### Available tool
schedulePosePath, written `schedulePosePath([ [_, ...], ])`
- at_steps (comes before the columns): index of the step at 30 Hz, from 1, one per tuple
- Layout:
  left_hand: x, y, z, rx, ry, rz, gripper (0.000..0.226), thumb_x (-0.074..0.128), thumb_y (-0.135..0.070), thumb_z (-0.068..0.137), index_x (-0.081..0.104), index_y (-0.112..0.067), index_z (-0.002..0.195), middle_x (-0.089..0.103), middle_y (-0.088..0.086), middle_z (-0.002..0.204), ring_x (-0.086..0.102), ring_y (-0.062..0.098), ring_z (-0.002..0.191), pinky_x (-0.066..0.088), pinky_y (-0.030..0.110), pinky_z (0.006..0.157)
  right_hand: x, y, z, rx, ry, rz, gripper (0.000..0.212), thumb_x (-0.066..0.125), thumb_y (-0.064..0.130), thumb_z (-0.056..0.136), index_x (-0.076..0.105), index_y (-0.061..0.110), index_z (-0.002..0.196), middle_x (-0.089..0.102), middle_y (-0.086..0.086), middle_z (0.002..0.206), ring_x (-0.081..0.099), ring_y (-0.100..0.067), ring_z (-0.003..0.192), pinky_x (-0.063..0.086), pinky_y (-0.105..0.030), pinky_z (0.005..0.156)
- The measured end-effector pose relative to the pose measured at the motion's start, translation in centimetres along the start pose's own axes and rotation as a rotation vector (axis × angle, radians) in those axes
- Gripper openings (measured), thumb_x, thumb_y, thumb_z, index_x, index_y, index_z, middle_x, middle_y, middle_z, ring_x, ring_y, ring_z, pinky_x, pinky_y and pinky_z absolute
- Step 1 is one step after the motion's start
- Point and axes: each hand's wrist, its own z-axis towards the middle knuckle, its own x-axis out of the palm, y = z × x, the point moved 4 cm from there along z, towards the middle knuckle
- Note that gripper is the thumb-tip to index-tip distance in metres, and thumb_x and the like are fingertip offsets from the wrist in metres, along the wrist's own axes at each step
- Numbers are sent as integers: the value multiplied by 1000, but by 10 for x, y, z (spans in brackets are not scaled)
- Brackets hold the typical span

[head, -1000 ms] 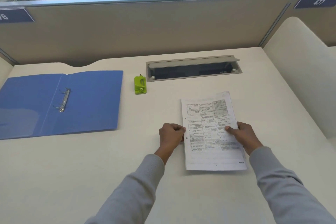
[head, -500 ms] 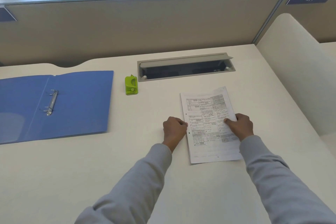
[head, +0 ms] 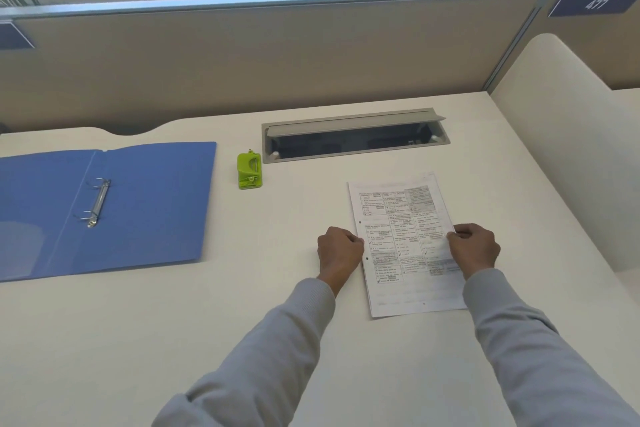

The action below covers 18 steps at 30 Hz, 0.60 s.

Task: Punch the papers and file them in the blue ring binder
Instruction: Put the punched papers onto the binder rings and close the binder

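The printed papers (head: 401, 239) lie flat on the cream desk (head: 173, 322), right of centre, with two punched holes along their left edge. My left hand (head: 339, 253) pinches that left edge. On the opposite side, my right hand (head: 474, 248) grips the right edge. The blue ring binder (head: 149, 204) lies open flat at the left, its two metal rings (head: 97, 203) open in the middle. A small green hole punch (head: 249, 171) stands between the binder and the papers, further back.
A grey cable hatch (head: 353, 139) with its lid raised is set into the desk behind the papers. A beige partition (head: 277, 62) closes the back. A cream side panel (head: 561, 149) rises at the right.
My right hand has slid from the sheet's face to its right edge and closed on it. The left hand stays at the left edge. The view has shifted slightly.
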Motion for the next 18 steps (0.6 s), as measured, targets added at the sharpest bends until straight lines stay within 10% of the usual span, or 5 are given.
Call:
schedulePosePath([
  [18,-4,-5,5,-5,-13,33,29,74,-35,88,75,-12,70,76,3,71,75,21,77,58,29,80,9,-2,3,-3,-73,-10,25,64,8,91,74,-1,113,76,-22,108,66,-42,111,45,-34,99],
])
